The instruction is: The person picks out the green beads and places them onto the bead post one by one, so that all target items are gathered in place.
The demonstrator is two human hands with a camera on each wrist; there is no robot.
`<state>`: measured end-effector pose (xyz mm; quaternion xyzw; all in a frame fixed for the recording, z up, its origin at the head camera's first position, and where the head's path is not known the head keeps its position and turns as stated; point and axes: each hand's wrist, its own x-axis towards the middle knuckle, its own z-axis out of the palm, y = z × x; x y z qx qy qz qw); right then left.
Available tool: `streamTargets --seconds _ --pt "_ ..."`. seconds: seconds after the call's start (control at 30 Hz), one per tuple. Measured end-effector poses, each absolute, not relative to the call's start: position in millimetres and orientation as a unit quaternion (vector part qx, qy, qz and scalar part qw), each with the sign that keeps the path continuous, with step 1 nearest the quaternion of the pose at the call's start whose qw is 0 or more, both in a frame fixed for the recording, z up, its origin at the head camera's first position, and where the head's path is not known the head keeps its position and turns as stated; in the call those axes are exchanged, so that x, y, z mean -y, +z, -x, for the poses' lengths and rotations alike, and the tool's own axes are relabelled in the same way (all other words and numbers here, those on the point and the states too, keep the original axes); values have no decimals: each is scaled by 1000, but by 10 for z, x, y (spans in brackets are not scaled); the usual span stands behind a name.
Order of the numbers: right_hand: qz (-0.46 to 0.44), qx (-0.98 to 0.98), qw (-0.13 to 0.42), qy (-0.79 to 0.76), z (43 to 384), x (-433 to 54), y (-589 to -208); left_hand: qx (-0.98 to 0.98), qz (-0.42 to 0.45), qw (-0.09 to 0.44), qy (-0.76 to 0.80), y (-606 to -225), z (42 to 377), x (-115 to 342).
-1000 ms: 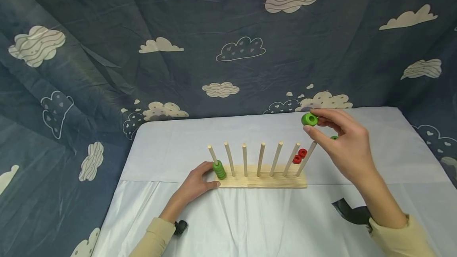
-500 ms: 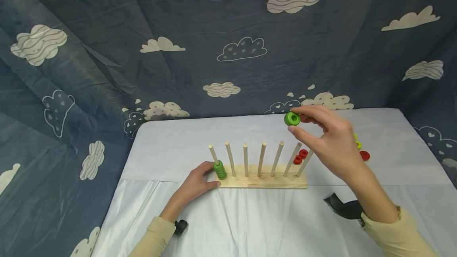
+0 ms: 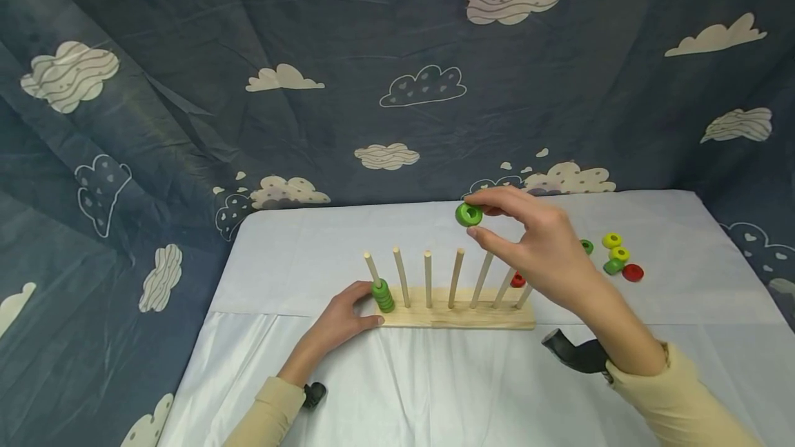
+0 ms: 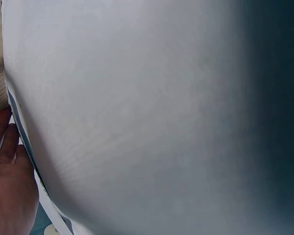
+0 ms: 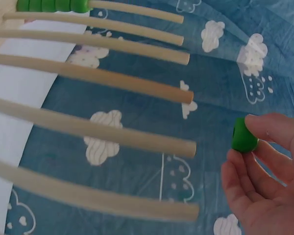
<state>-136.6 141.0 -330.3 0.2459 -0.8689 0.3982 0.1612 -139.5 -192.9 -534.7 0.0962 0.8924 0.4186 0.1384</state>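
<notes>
A wooden peg stand (image 3: 428, 316) with a row of upright pegs is on the white cloth. Several green rings (image 3: 383, 296) are stacked on its leftmost peg. My left hand (image 3: 338, 319) grips the stand's left end, thumb at the front edge and fingers behind; in the left wrist view the fingers (image 4: 7, 142) meet the board's end. Above the pegs, right of the middle, my right hand (image 3: 543, 247) pinches a green ring (image 3: 468, 214) between thumb and fingertips. The right wrist view has this green ring (image 5: 244, 135) beyond the peg tips, apart from them.
Two yellow rings (image 3: 611, 240), green rings (image 3: 613, 266) and a red ring (image 3: 633, 272) lie on the cloth at the right. Another red ring (image 3: 518, 280) shows behind the right pegs, partly covered. A dark cloud-patterned curtain (image 3: 348, 116) hangs behind the table.
My right hand has moved left with the green ring, from the stand's right end to above its pegs. Loose rings on the right have come into view. The left hand stays put.
</notes>
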Motion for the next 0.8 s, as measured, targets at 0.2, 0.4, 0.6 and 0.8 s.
streamTargets --seconds 0.2,0.4,0.6,0.8 --pt "-254 869 115 409 1387 -1283 -3268 -892 -97 142 419 -5354 1401 1924" --pt "-262 861 92 427 1420 -1159 -3265 -892 -103 143 417 -5344 1407 1928" --pt "-279 848 78 443 1458 -1039 -3289 -892 -102 141 417 -5345 1411 1926" --pt "-300 839 60 450 1487 -931 -3309 -893 -102 143 415 -5340 1408 1928"
